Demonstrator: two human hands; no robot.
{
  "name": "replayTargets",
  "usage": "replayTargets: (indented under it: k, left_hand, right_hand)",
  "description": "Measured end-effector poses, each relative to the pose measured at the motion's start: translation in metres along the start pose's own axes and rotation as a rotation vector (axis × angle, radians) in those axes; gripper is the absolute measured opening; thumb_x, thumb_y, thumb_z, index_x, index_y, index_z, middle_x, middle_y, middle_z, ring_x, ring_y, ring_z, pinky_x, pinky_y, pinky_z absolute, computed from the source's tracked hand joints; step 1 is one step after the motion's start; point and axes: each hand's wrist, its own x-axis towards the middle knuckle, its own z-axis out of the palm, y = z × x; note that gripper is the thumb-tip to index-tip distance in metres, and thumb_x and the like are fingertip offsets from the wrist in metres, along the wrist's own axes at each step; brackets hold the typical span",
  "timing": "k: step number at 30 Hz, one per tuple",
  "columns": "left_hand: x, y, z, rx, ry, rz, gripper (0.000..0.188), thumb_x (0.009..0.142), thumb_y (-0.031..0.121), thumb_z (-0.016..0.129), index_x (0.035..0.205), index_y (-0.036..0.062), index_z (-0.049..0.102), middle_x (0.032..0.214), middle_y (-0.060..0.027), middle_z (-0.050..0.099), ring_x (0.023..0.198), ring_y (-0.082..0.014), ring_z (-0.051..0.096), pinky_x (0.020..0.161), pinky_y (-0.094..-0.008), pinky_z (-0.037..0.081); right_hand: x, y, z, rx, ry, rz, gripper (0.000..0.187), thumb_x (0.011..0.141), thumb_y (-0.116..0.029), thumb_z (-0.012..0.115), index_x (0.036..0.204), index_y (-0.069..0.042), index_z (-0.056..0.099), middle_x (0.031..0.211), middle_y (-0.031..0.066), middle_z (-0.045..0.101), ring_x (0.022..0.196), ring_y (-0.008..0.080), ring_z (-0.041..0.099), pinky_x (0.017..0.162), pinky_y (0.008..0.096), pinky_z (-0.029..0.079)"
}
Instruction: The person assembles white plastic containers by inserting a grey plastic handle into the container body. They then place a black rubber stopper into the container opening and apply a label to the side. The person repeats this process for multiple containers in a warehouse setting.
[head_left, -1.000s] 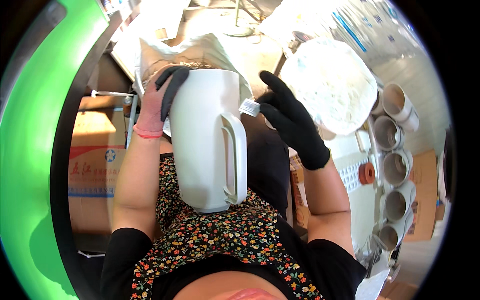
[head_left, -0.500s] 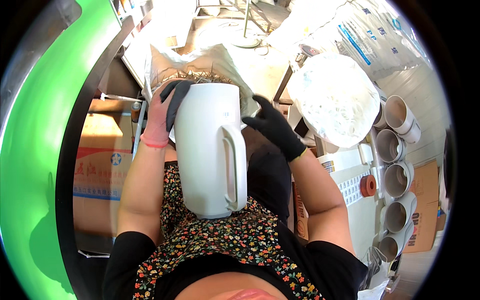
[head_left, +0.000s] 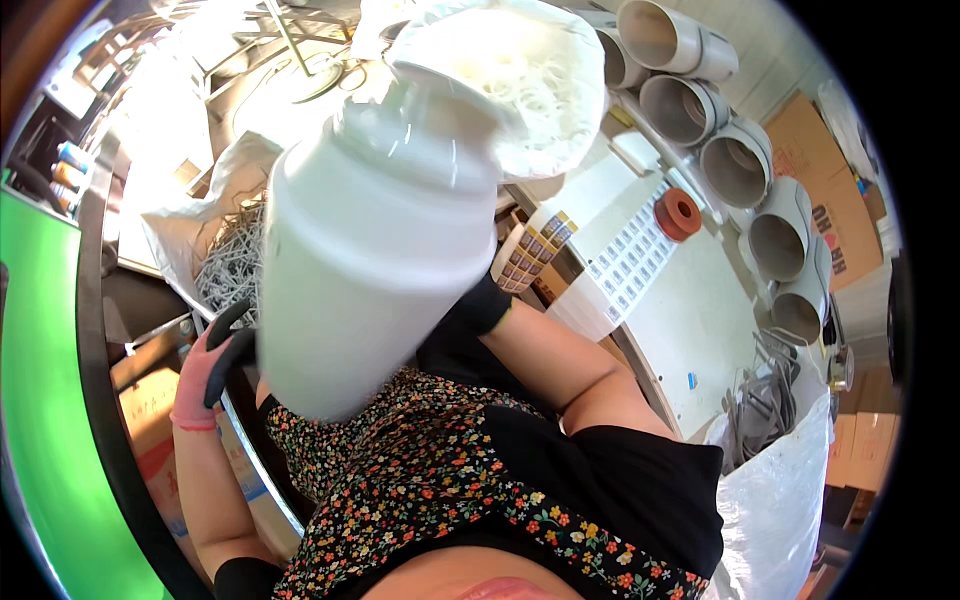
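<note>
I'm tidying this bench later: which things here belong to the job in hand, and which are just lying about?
Seemingly part of the job:
white vessel, blurred, with the right hand mostly hidden behind it and the left hand near it
probably the label sheet on the worktop

Seemingly lying about:
brown roll
bag of white rings
cardboard box

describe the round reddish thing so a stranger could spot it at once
Find the pale table on the right. At the far end of its label sheet, near the hollow cylinders, sits a thick ring; unlike those greyish neighbours, it is reddish.
</note>
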Motion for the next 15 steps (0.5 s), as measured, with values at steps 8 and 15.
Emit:
replayTargets:
  k: [8, 15]
  left_hand:
    - [0.086, 0.147, 0.042, -0.763, 0.134, 0.239, 0.046, 0.098, 0.026, 0.039, 0.135, -0.0012, 0.038, 0.131, -0.0117, 0.048, 0.119, -0.0206, 0.046, 0.103, -0.0333, 0.035]
    - [0.11, 0.076, 0.057, -1.009, 0.074, 0.043, 0.037, 0.098, 0.018, 0.038, 0.127, -0.002, 0.048, 0.125, -0.0115, 0.053, 0.112, -0.0189, 0.053, 0.097, -0.0298, 0.042]
  right_hand:
    - [-0.003, 0.022, 0.006, -0.16, 0.111, 0.067, 0.036, 0.095, -0.027, 0.048, 0.123, -0.005, 0.052, 0.115, 0.0086, 0.058, 0.104, 0.0184, 0.056, 0.089, 0.0336, 0.046]
    - [-0.072, -0.04, -0.152, -1.618, 0.611, -0.173, 0.04, 0.076, -0.017, 0.07, 0.111, -0.001, 0.057, 0.106, 0.018, 0.059, 0.098, 0.0333, 0.057, 0.087, 0.0391, 0.045]
